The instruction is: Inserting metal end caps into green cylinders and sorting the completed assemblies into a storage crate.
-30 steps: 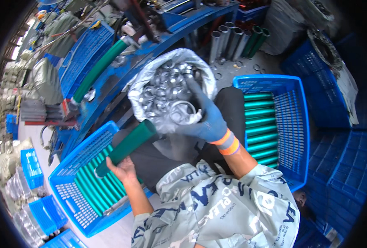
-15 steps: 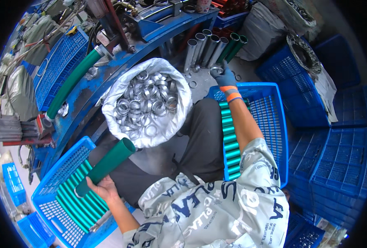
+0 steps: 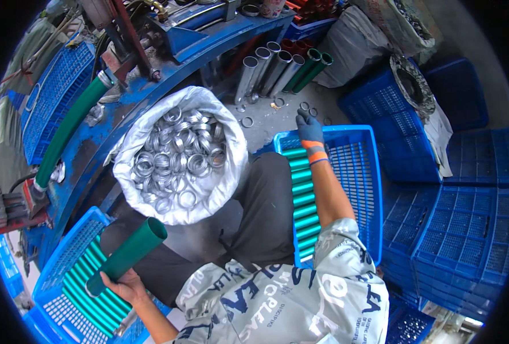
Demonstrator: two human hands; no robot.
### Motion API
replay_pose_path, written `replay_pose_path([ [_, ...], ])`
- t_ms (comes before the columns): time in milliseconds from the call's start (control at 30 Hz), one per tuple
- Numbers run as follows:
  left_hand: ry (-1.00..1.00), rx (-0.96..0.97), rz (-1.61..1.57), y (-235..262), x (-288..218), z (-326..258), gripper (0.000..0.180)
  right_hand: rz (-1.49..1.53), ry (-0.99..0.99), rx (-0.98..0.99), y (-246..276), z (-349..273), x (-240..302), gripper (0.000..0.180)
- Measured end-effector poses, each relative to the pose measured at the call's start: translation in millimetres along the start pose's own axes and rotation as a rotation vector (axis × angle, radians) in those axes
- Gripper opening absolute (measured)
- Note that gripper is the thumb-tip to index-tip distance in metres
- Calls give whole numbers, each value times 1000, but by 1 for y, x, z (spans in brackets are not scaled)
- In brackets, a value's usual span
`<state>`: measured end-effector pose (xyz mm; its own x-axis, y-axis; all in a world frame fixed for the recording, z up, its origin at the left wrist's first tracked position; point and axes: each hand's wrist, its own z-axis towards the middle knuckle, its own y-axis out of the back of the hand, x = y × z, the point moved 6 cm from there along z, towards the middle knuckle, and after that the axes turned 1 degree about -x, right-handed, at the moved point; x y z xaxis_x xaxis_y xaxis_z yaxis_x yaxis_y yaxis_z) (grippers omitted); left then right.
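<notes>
So the left hand (image 3: 129, 285) is bare and wrapped around the lower end of a dark green tube (image 3: 127, 256), gripping it firmly down by the person's left hip. The tube tilts up and to the right from that hand, open end facing up toward the lap. Right under and behind that hand sits a blue plastic crate (image 3: 65, 261) with more green tubes (image 3: 88, 292) lying side by side in it.

The right hand (image 3: 310, 129) wears a dark blue glove with an orange cuff and is stretched far out in front, over the far rim of another blue crate (image 3: 362, 172). Fingers look loosely extended and nothing's in it as far as I can see, though the fingertips are too small to be sure what they touch. Just beyond them a few loose metal rings (image 3: 307, 107) lie on the concrete floor. Along the forearm, inside that crate, a neat row of teal tubes (image 3: 304, 200) runs back toward the person's body.

Between the two hands, up front of the knees, there's a white sack (image 3: 208, 103) stuffed with shiny metal rings (image 3: 177, 157). Past the right hand, some silver and green pipes (image 3: 280, 69) lean against a blue workbench (image 3: 168, 74). Off to the right of the right arm, stacked blue crates (image 3: 455, 229).
</notes>
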<state>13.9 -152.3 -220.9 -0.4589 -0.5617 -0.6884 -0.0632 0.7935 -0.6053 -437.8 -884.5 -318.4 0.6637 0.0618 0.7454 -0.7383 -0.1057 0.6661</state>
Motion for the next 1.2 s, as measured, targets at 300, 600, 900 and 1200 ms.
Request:
replay_pose_path([
  [300,8,-53,42,3,2,4,66,-370,340,96,2,-20,33,37],
  [600,-36,-212,72,-21,9,19,67,-332,-88,307,6,109,-46,55],
  [900,-91,-297,224,-71,32,32,70,-1096,449,1038,-241,203,-84,45],
  [1200,-192,-560,489,-114,96,42,67,-1149,759,884,-439,227,-180,51],
])
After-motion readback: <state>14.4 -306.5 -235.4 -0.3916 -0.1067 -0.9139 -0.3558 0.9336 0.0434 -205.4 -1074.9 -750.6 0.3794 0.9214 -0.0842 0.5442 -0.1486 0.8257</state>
